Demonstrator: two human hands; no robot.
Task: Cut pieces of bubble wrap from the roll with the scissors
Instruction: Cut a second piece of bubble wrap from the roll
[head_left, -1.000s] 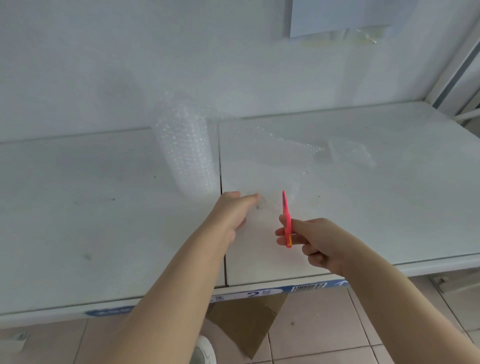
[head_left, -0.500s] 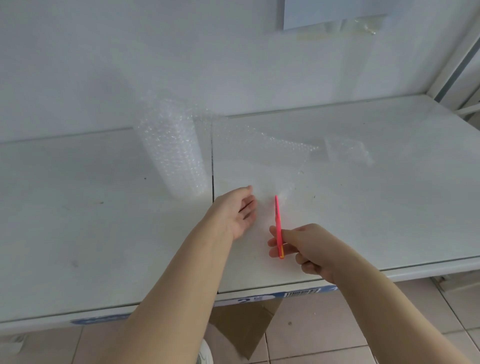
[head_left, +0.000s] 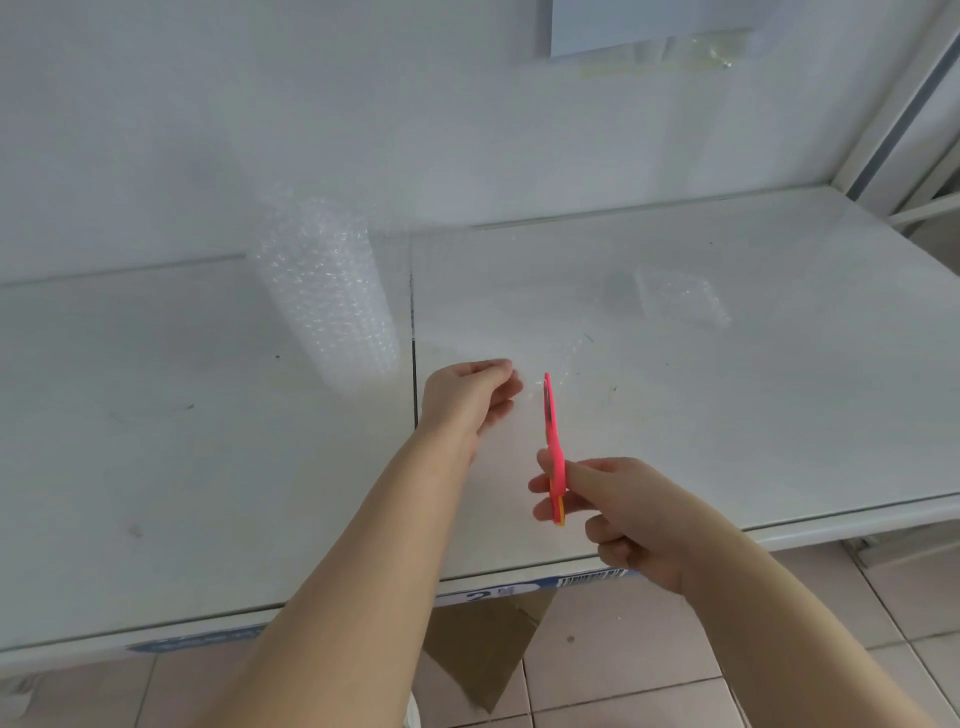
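A clear roll of bubble wrap (head_left: 327, 296) stands upright on the white table (head_left: 156, 441), its loose sheet (head_left: 493, 312) spread out to the right along the surface. My left hand (head_left: 467, 397) pinches the near edge of that sheet with its fingers curled. My right hand (head_left: 618, 514) grips pink scissors (head_left: 554, 447), blades pointing away from me, tip close to the sheet's edge just right of the left hand. Whether the blades touch the wrap is hard to tell.
A small loose piece of bubble wrap (head_left: 680, 299) lies at the right on the table. The wall rises right behind the roll. A seam (head_left: 413, 322) divides the tabletop. Brown cardboard (head_left: 483, 654) lies on the tiled floor below the front edge.
My left hand went from lying flat and spread to pinching the sheet's edge. The right hand with the scissors drew slightly nearer to me and to the right.
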